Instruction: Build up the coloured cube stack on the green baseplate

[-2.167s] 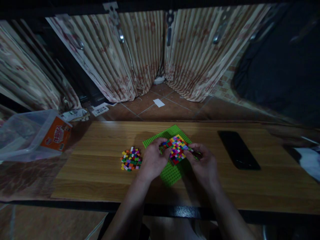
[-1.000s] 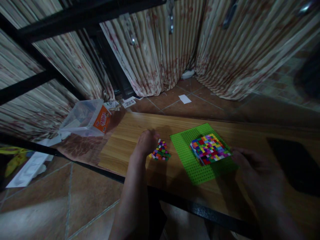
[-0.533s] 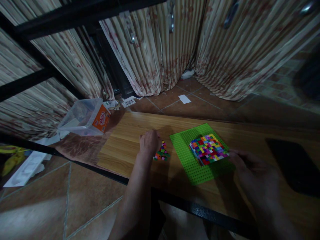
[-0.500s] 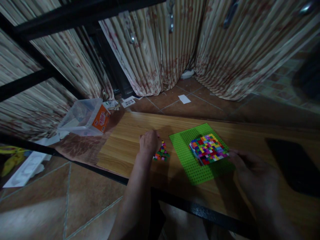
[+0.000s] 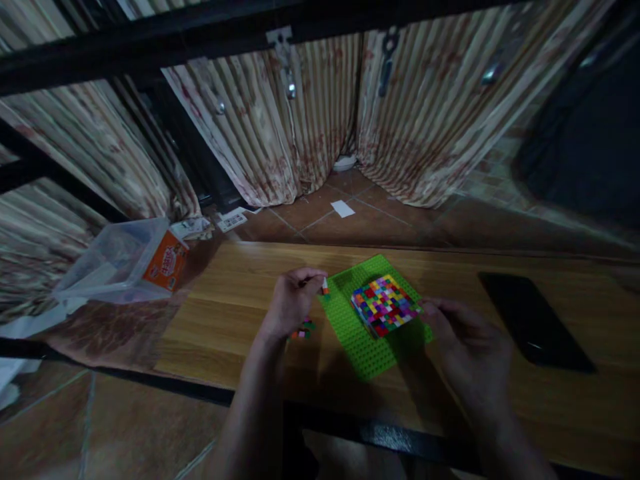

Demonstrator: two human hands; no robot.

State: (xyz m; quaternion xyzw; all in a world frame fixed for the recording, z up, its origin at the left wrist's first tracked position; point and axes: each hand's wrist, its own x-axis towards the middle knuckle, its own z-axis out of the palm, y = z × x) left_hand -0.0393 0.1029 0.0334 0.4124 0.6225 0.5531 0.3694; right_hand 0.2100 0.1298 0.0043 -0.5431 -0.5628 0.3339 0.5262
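My left hand [image 5: 293, 303] is closed in a pinch above the wooden tabletop. Small toy bricks [image 5: 326, 287] in white, orange and green stick out from its fingertips, by the left edge of a green studded baseplate [image 5: 345, 327]. Loose bricks [image 5: 303, 328] lie under the left wrist, partly covered by it. A many-coloured block of toy bricks [image 5: 385, 303] stands on the baseplate. My right hand [image 5: 470, 343] has thumb and forefinger together at the block's right corner; what is between them cannot be made out.
A black phone-like slab [image 5: 535, 320] lies on the wooden table [image 5: 235, 287] at the right. Beyond the left end stands a clear plastic box [image 5: 113, 257] with an orange label. Striped curtains [image 5: 265, 133] hang behind, and a white paper [image 5: 343, 209] lies on the tiled floor.
My left hand has lifted from the loose bricks toward the baseplate, with small bricks in its fingertips. The right hand stays by the block's corner. The whole view has shifted.
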